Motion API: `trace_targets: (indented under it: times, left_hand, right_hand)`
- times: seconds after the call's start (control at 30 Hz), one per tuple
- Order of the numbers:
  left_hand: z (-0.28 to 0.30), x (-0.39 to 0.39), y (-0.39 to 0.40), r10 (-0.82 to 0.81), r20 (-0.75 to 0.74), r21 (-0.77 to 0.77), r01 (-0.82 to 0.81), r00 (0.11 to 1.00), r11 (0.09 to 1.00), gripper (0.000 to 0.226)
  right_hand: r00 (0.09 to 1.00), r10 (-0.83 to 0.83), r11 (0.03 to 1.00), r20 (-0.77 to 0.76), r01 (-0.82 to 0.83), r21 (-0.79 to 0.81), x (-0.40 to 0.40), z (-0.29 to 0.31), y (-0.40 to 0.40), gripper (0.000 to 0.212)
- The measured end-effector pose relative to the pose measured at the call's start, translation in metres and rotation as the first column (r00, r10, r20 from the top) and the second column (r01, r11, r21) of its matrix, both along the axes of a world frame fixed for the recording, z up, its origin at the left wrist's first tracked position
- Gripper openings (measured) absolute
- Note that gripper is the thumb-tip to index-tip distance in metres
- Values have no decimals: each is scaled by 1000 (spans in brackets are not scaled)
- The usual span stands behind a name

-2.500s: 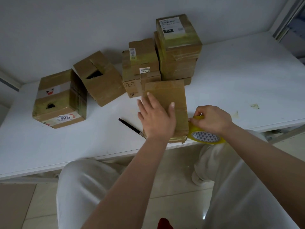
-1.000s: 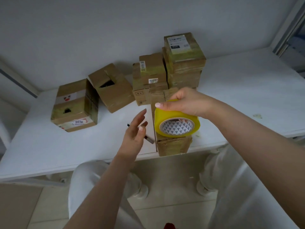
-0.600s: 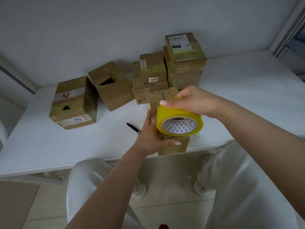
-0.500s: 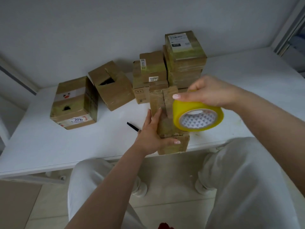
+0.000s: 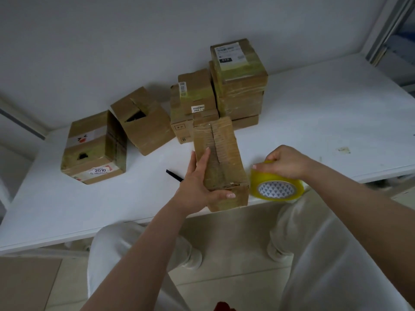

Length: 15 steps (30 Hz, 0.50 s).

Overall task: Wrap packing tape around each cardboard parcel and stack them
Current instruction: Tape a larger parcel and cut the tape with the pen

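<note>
Up close, crumpled tape-glossed parcel (image 5: 221,162)

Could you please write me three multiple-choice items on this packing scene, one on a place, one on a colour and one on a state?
1. Where is the tape roll?
A. To the right of the held parcel, at the table's near edge
B. On top of the tall stack
C. On the floor

2. What colour is the tape roll?
A. Brown
B. Yellow
C. Black

3. What is the left hand doing?
A. Resting flat on the table
B. Holding the black pen
C. Gripping the parcel

Answers:
1. A: the right hand holds the roll beside the parcel's right side, over the table edge.
2. B: the roll's band is plainly yellow round a patterned core.
3. C: fingers lie up the parcel's left side and the thumb wraps across its near end.
</note>
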<state>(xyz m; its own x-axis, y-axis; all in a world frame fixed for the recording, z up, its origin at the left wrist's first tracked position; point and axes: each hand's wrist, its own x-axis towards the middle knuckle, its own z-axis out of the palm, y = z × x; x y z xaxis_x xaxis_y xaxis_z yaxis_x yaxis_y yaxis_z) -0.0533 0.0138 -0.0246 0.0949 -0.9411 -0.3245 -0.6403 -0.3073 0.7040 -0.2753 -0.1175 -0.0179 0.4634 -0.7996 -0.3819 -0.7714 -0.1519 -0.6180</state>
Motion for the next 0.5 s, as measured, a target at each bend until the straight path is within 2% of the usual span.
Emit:
trace_targets:
  times: [0.1,0.23,0.33,0.4,0.5]
  left_hand:
    - [21,-12,-2,14,228,32,-22,974,999,129]
    - [38,-58,-25,180,402,-93,-156,898,983,96]
    - [28,-77,-40,192,576,33,-257,795,966,98]
    - [21,-76,-43,182,632,73,-291,754,954,101]
    - [22,-67,-42,221,600,21,-291,769,956,94]
  right_hand:
    - [1000,16,1000,27,-16,-6,7,-3,5,64]
    - [997,27,999,69,-30,43,12,1,12,51]
    - [988,-31,989,148,9,150,8,1,12,41]
    - [983,-53,977,179,14,212,2,1,12,34]
    - [977,-23,972,211,-27,233,-2,6,11,30]
